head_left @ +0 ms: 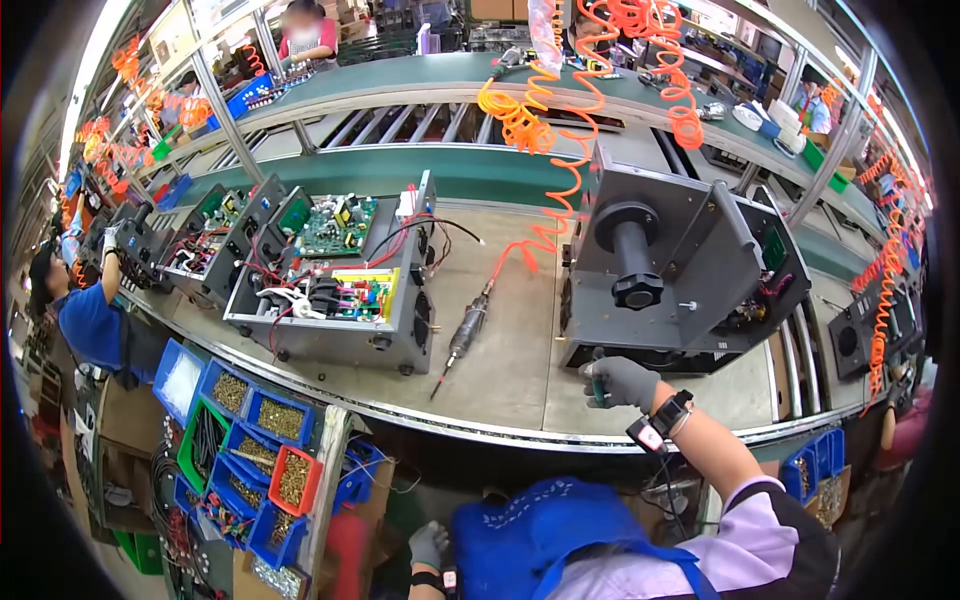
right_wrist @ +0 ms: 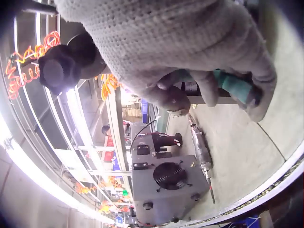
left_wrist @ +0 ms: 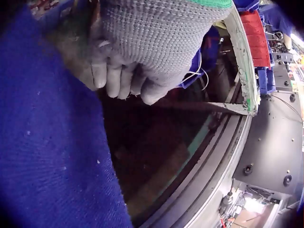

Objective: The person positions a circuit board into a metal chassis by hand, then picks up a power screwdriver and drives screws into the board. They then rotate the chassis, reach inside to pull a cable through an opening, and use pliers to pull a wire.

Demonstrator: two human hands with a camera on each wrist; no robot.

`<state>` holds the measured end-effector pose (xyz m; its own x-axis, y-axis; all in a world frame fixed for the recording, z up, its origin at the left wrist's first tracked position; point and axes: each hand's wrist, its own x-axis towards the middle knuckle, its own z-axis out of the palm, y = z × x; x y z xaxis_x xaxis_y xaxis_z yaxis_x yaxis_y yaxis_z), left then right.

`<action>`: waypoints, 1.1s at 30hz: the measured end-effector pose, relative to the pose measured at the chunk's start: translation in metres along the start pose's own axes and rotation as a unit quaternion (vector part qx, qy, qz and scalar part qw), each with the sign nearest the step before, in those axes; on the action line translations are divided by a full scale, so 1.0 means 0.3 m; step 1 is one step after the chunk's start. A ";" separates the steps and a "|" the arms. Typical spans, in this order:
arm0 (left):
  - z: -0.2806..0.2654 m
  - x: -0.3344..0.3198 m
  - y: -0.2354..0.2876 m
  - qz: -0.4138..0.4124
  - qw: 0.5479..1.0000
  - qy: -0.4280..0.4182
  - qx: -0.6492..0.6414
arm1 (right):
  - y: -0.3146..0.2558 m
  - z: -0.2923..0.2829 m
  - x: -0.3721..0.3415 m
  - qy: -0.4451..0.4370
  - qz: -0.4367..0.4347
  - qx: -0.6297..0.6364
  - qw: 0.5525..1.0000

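My gloved right hand (head_left: 625,383) is at the lower front left corner of the open grey machine housing (head_left: 650,270). In the right wrist view the hand (right_wrist: 185,52) curls its fingers round a small green and dark object (right_wrist: 235,87), partly hidden by the fingers. A black knob (right_wrist: 59,70) on a shaft shows beside that hand. The gloved left hand (head_left: 429,544) hangs low beside the blue apron (head_left: 540,530), away from the bench. Its fingers (left_wrist: 114,78) are loosely bent and hold nothing in the left wrist view.
An air screwdriver (head_left: 468,325) on an orange coiled hose lies on the bench (head_left: 505,375). Left of it stands a housing with exposed circuit boards (head_left: 335,228). Blue, green and red bins (head_left: 294,478) of screws and parts are at lower left. Other people work along the line.
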<state>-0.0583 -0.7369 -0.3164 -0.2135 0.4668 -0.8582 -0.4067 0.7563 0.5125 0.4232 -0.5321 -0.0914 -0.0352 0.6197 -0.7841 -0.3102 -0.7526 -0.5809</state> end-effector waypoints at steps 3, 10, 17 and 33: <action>-0.042 0.068 0.003 -0.001 1.000 -0.005 0.013 | 0.017 0.009 0.005 0.017 -0.006 -0.022 1.000; -0.109 0.092 -0.013 0.007 0.998 -0.035 0.053 | 0.050 0.020 0.028 0.025 -0.076 -0.093 0.992; -0.208 0.152 -0.063 -0.037 0.997 -0.035 0.063 | 0.307 -0.144 0.250 0.185 -0.473 -0.492 0.707; -0.239 0.125 -0.014 0.029 0.989 -0.054 0.137 | 0.234 0.023 0.120 0.126 -0.255 -0.219 0.933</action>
<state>-0.1284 -0.7554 -0.3528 -0.1280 0.5476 -0.8269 -0.1382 0.8158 0.5616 0.3937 -0.5612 -0.1589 0.2529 0.8918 -0.3752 0.1957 -0.4269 -0.8828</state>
